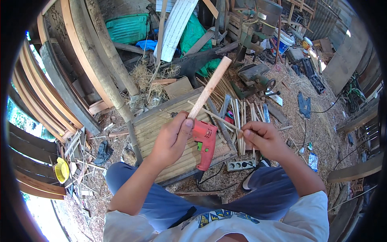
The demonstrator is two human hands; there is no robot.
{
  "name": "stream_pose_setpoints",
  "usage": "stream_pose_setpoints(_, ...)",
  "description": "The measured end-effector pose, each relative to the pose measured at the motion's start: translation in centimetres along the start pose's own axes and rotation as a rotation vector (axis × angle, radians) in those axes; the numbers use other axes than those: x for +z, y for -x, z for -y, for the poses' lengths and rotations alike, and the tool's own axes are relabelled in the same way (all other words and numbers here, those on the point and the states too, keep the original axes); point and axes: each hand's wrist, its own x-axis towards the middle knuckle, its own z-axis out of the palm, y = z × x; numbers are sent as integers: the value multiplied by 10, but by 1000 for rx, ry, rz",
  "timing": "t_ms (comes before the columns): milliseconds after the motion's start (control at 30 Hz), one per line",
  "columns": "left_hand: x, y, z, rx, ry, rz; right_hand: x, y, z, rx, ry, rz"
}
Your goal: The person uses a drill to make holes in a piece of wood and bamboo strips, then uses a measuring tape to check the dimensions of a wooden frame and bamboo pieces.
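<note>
My left hand point(174, 137) is closed round the lower end of a flat wooden strip point(211, 86), which slants up and to the right. Between the thumb and fingers of my right hand point(264, 139) is the end of a thin wooden stick point(219, 118). That stick points up-left, and its far end crosses the strip just above my left hand; whether they touch, I cannot tell. Below lies a red power drill point(206, 145) with green buttons, on a slatted wooden panel point(161, 130). My left hand hides part of the drill.
Several thin sticks point(240, 117) lie right of the panel. A power strip point(241, 165) with a black cord sits near my foot. Farther off stand a green metal machine with a handwheel point(258, 80) and a green plastic crate point(128, 29). Curved wooden boards point(82, 52) lean at left.
</note>
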Motion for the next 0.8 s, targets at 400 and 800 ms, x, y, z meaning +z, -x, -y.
stream_pose_setpoints(400, 53, 12, -4, -292, 459, -141, -8, -11, -5, -757, 1008, -443)
stream_pose_setpoints(800, 54, 9, -12, -391, 386, 9, -1, -14, -14, -700, 862, -410)
